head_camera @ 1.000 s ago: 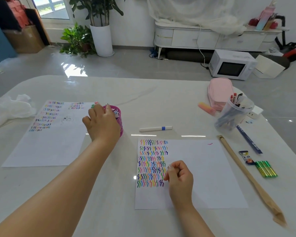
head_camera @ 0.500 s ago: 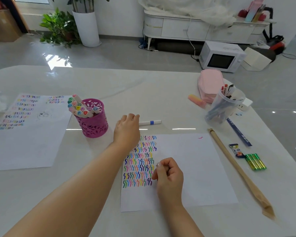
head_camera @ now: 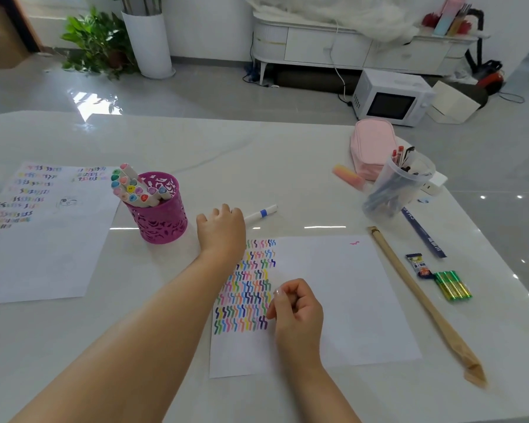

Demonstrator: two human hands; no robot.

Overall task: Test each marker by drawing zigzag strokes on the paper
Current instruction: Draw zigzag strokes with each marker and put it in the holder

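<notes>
A white marker with a blue band [head_camera: 261,213] lies on the table just beyond the near paper [head_camera: 333,300]. My left hand [head_camera: 222,230] covers its left end, fingers curled down over it. The paper carries a block of coloured zigzag strokes [head_camera: 248,288] along its left side. My right hand [head_camera: 297,309] rests on that paper beside the strokes, fingers curled into a fist with nothing visible in it. A purple cut-out pen cup [head_camera: 159,212] holding several markers with heart-marked caps [head_camera: 132,187] stands left of my left hand.
A second stroked sheet [head_camera: 43,233] lies at the left. On the right are a clear cup of pens [head_camera: 394,184], a pink pouch [head_camera: 371,145], a pink eraser [head_camera: 347,177], a long wooden stick [head_camera: 422,300], a blue ruler [head_camera: 423,233], green sticks [head_camera: 452,285] and a small wrapper [head_camera: 419,265].
My left hand left the purple cup and moved right onto the white marker. The view shifted, and my right hand stayed curled on the paper.
</notes>
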